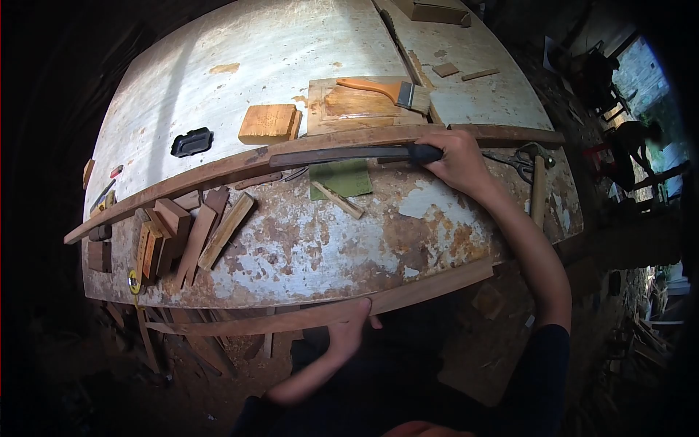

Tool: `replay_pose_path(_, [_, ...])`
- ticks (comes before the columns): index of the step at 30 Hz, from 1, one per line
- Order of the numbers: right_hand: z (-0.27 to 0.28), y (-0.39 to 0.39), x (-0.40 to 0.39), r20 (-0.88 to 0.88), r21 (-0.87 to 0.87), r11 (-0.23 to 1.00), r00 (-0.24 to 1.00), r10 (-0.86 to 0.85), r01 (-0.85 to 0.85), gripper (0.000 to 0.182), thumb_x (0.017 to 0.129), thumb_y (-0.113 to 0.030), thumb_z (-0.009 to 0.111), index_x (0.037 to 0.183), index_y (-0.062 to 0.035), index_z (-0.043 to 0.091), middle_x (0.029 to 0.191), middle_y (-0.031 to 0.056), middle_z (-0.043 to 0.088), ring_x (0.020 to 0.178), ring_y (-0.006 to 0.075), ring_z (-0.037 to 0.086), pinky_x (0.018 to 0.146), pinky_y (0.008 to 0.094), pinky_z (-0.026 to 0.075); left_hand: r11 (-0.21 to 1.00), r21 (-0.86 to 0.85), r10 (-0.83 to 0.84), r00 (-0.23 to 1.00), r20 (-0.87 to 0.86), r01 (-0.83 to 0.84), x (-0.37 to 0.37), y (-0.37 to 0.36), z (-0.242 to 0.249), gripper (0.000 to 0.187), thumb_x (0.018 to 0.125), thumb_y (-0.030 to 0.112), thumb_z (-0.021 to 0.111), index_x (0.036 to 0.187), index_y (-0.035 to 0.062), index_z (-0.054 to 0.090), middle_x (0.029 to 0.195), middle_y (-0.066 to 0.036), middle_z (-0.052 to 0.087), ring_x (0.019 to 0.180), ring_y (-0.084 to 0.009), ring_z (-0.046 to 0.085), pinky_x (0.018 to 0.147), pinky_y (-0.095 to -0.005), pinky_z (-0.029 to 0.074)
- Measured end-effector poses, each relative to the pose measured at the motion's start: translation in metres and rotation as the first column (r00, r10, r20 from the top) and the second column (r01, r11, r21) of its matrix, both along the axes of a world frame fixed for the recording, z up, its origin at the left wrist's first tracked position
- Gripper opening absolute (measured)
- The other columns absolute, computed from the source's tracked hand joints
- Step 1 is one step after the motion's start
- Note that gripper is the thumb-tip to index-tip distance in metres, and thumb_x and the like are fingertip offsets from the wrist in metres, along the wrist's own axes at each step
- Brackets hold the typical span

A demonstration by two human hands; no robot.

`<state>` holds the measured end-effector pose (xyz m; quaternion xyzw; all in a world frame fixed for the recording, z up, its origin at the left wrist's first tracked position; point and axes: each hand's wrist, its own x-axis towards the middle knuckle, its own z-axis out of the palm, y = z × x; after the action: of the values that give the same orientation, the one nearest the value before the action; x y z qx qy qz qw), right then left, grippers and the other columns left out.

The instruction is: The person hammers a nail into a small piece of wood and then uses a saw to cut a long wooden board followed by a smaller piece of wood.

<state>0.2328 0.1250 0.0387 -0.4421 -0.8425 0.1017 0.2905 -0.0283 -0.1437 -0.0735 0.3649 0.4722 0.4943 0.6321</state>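
My left hand (348, 329) grips a long, narrow wooden board (437, 286) near its middle. The board slants along the near edge of the worktable, its right end over the tabletop. Over the table, my right hand (457, 162) is closed round the black handle (424, 154) of a long, dark, flat-bladed tool (335, 155). Its blade points left, alongside a long wooden beam (218, 170). I cannot tell what kind of tool it is. Below the blade lie a green sheet (346, 177) and a small wood strip (337, 199).
Wood offcuts (196, 237) and a yellow tape measure (134, 282) are at the left. Behind the beam sit a paintbrush (378, 90) on a board, wood blocks (268, 124) and a black tray (192, 142). Scissors (518, 164) and a hammer (538, 182) lie right of my right hand.
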Motion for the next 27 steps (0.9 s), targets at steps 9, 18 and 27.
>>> replay_pose_path(9, [-0.0028,0.0032,0.0038,-0.003,-0.031,0.999,1.000,-0.020,0.020,0.023,0.079,-0.009,0.086,0.101,-0.0052,0.078,0.095,0.0132,0.078,0.089,0.0356,0.077,0.078,0.0444,0.059,1.000,-0.024,0.005,1.000,0.020,-0.004,-0.0005,0.0002,0.0001,0.017,0.111,0.012,0.061,0.110,-0.0035,0.068,0.079,-0.010,0.072,0.074,-0.0169,0.071,0.075,-0.0309,0.058])
replay_pose_path(18, [0.0034,0.0006,0.0059,0.042,-0.032,0.999,0.999,-0.012,0.013,0.030,0.077,-0.002,0.085,0.106,-0.0013,0.078,0.093,0.0183,0.078,0.084,0.0337,0.078,0.074,0.0395,0.059,1.000,-0.018,-0.008,1.000,0.008,0.008,-0.0015,-0.0004,-0.0003,0.022,0.113,0.014,0.059,0.105,-0.0026,0.071,0.078,-0.008,0.073,0.080,-0.0155,0.071,0.082,-0.0310,0.056])
replay_pose_path(27, [-0.0040,0.0030,0.0062,0.007,0.007,1.000,1.000,0.001,-0.001,0.022,0.079,-0.009,0.088,0.099,-0.0065,0.079,0.092,0.0130,0.078,0.086,0.0341,0.077,0.075,0.0433,0.059,0.999,0.024,-0.026,0.999,-0.021,0.027,-0.0022,0.0003,-0.0011,0.022,0.113,0.014,0.058,0.108,-0.0032,0.071,0.077,-0.008,0.072,0.080,-0.0153,0.071,0.082,-0.0307,0.056])
